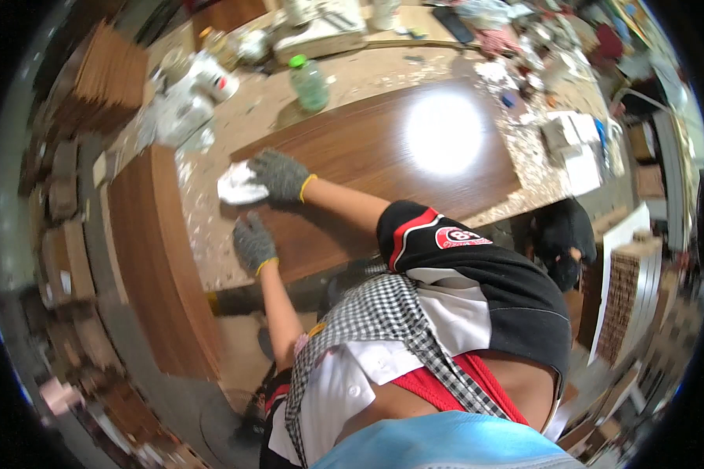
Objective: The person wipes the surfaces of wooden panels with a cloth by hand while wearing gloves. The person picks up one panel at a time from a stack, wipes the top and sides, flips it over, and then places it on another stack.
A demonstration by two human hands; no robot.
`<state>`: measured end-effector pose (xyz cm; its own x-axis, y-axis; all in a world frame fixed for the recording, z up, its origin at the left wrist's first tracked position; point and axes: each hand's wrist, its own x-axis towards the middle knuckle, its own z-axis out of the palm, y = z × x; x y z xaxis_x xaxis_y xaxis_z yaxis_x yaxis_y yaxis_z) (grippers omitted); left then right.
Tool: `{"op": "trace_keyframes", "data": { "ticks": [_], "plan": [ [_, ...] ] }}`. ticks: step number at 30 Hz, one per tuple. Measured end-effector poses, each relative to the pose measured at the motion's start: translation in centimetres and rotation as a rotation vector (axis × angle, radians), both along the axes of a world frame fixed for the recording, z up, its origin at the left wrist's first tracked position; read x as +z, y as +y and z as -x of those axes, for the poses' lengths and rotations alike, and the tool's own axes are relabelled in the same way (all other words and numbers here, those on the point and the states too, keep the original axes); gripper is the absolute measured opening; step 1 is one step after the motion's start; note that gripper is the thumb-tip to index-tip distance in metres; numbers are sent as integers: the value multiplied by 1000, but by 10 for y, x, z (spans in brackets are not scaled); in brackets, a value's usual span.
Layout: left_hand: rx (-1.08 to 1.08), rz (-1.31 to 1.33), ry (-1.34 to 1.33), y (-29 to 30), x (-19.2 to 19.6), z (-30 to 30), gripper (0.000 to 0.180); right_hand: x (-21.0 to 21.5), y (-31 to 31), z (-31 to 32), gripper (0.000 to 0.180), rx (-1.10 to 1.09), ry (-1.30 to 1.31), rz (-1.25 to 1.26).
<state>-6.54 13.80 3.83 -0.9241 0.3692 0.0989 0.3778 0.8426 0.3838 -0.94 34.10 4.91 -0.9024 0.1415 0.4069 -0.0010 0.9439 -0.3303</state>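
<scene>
A large brown wood-grain board (344,148) lies flat on the work table, a bright glare on its right part. My right hand (280,176), in a grey knit glove with a yellow cuff, presses a crumpled white cloth (241,184) against the board's left end. Some of its fingers are closed over the cloth. Nearer to me, my left hand (254,244) wears a matching glove and rests at the board's near left corner. Its fingers are stretched out, and no held object shows in it.
Left of the table stands a stack of brown boards (160,266). A green-capped bottle (309,84) stands beyond the board, and plastic bags (180,117) lie at the far left. White boxes (572,141) and scraps lie at the right. A dark-clothed person (562,234) is beyond my right arm.
</scene>
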Motion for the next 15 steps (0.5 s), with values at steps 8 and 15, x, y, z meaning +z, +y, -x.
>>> {"op": "trace_keyframes", "data": {
  "ticks": [8, 15],
  "plan": [
    [-9, 44, 15, -15, -6, 6, 65, -9, 182, -319, 32, -1002, -49, 86],
    [-219, 2, -146, -4, -28, 54, 66, 18, 178, -399, 33, -1448, -410, 51]
  ]
}}
